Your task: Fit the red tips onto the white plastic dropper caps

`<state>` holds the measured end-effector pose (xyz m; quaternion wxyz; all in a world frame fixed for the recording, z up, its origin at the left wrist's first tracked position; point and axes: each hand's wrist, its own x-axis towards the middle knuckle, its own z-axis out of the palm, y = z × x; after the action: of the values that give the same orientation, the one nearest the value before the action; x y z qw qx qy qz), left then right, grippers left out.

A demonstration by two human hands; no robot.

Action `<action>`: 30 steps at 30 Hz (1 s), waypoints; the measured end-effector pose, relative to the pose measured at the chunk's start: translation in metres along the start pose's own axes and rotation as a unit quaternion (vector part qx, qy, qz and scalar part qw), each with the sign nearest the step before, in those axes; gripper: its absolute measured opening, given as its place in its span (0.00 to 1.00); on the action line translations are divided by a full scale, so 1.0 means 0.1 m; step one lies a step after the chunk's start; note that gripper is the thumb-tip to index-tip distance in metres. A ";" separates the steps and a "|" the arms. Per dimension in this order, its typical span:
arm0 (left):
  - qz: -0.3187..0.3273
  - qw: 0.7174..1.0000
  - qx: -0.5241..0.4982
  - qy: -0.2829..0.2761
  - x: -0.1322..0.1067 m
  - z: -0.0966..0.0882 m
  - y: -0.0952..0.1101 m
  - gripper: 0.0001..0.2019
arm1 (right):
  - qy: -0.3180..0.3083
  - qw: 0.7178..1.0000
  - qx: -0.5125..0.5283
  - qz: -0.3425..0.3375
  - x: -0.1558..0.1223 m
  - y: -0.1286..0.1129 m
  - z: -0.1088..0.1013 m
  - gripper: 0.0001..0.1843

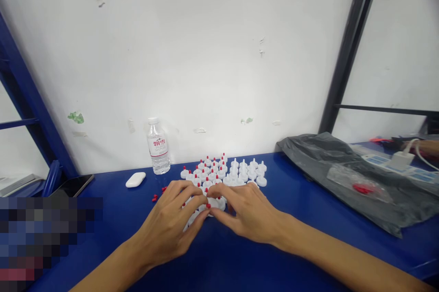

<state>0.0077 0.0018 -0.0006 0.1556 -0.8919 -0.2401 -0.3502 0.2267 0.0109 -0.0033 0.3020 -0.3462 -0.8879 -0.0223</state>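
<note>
Several small white plastic caps [240, 169], many topped with red tips, stand in rows on the blue table [302, 219]. My left hand [171, 228] and my right hand [245, 212] meet at the near edge of the rows. The fingertips of both pinch together around a white cap with a red tip [208, 206]. Both hands' fingers are curled and closed on it. A few loose red tips [155, 198] lie left of my left hand.
A water bottle [158, 148] stands at the wall, a white earbud case [136, 179] and a dark phone [73, 186] to its left. A grey plastic bag [346, 164] holding a clear pouch of red pieces [361, 187] lies right. A power strip [398, 161] sits far right.
</note>
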 end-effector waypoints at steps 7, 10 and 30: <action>-0.057 0.998 0.015 -0.006 -0.01 -0.04 0.01 0.19 | -0.021 0.998 0.057 0.013 0.01 0.01 -0.04 0.14; -0.046 0.998 -0.007 -0.029 0.00 -0.03 0.02 0.11 | -0.038 0.997 0.063 0.003 0.00 -0.01 -0.04 0.13; -0.083 0.962 0.237 0.112 -0.08 -0.48 -0.90 0.07 | -0.072 0.997 0.008 -0.031 0.21 0.24 -0.13 0.17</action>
<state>-0.0722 0.0535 0.0372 0.3588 -0.7619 -0.3701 -0.3922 0.2366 0.0388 0.0143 0.2389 -0.3171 -0.9178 0.0005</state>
